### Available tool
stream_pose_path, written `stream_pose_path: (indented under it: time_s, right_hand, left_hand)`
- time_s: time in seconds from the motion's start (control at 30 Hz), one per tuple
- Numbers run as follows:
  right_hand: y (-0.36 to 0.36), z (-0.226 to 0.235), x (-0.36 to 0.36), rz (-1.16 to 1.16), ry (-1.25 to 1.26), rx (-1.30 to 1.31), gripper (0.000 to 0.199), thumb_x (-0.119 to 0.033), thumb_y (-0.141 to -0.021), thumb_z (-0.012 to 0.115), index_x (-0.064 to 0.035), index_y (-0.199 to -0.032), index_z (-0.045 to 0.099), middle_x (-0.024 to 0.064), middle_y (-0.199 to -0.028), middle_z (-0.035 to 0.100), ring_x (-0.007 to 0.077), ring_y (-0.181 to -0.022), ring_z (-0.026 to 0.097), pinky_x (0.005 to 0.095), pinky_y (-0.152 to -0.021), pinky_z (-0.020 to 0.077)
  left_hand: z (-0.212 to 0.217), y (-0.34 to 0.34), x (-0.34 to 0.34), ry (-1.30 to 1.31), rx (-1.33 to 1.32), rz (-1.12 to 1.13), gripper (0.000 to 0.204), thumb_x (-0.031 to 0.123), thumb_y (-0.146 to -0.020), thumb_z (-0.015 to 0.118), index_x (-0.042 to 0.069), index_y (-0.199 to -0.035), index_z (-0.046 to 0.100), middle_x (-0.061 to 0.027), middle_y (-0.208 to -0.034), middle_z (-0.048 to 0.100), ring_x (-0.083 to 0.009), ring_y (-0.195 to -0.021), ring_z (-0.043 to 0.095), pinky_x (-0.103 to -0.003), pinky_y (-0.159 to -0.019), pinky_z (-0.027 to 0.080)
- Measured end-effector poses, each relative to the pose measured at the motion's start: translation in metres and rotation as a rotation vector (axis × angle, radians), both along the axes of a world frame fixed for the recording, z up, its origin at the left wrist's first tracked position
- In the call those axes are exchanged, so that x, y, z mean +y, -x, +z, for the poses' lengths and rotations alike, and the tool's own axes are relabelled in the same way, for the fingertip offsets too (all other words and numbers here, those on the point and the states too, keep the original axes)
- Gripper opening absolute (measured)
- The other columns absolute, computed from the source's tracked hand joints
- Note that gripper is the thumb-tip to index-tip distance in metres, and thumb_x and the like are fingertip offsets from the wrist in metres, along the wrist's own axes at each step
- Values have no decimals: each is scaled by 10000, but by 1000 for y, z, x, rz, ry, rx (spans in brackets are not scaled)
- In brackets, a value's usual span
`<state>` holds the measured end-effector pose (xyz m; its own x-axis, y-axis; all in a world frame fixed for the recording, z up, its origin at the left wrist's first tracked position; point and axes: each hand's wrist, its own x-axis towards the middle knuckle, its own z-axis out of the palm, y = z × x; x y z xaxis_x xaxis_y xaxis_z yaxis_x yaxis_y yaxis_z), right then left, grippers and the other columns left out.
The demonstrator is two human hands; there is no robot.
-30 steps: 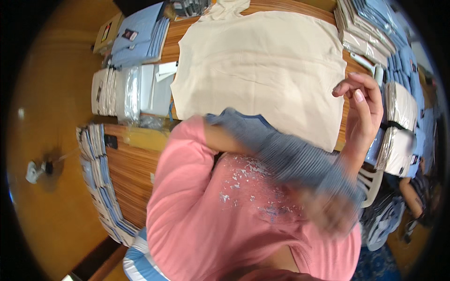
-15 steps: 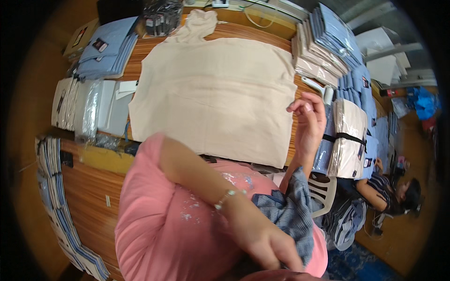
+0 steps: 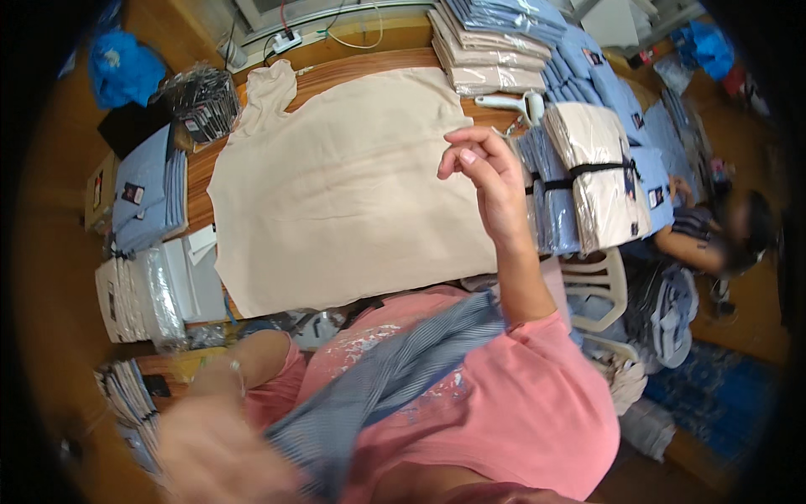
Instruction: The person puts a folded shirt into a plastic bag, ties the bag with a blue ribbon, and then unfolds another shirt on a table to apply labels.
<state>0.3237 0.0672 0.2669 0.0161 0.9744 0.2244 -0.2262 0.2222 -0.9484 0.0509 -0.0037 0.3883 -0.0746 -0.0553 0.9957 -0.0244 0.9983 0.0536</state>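
blue-and-white striped fabric (image 3: 378,386), some kind of garment, is draped across the front of the pink shirt (image 3: 504,412) the person is wearing, running from near the right elbow down toward the lower left. the left hand (image 3: 222,458) sits at the low end of the striped fabric and is very blurred; it looks closed around the cloth, but i can't say how tight. the right hand (image 3: 487,181) is up above the striped fabric, apart from it, fingers loosely curled and half open, holding nothing.

beyond the striped fabric, a big beige cloth (image 3: 353,185) lies spread flat on the wooden counter (image 3: 197,181). right of the beige cloth there are bundles of bagged folded garments (image 3: 596,172), beige and light blue, one with a black strap round it. left of the beige cloth are more folded light blue stacks (image 3: 147,193) and clear-bagged white ones (image 3: 138,294). at the far end of the beige cloth, a power strip (image 3: 285,40) with cables. far right of the beige cloth, another person (image 3: 714,244) sits low beside a white plastic chair (image 3: 600,290).
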Motion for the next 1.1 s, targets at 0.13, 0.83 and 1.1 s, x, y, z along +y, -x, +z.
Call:
stream_pose_path:
  time_s: [0.13, 0.83, 1.1]
  right_hand:
    - [1, -1, 1, 39, -19, -38, 197, -113, -892, 492, 8, -1036, 551, 60, -777, 593, 117, -755, 553, 254, -723, 443]
    - [0, -8, -13, -35, -6, -64, 236, -135, -876, 479, 18, -1035, 563, 66, -776, 600, 123, -750, 558, 259, -743, 436]
    - [18, -66, -32, 545, 105, 265, 597, -516, -897, 406, -5, -1193, 489, 141, -1149, 540, 221, -1100, 494, 367, -927, 389]
  left_hand:
    - [1, 1, 5, -28, -99, -473, 398, 2, -913, 413, -119, -1277, 305, -187, -1382, 283, -432, -1269, 222, -631, -995, 136]
    - [-64, -73, -40, -335, 316, 603, 213, 144, -845, 484, -30, -905, 593, -161, -832, 608, -323, -760, 570, -411, -726, 461]
    - [-124, -94, 46, -515, 1065, 1244, 255, 203, -895, 446, -14, -928, 574, -150, -953, 623, -271, -868, 597, -376, -806, 472]
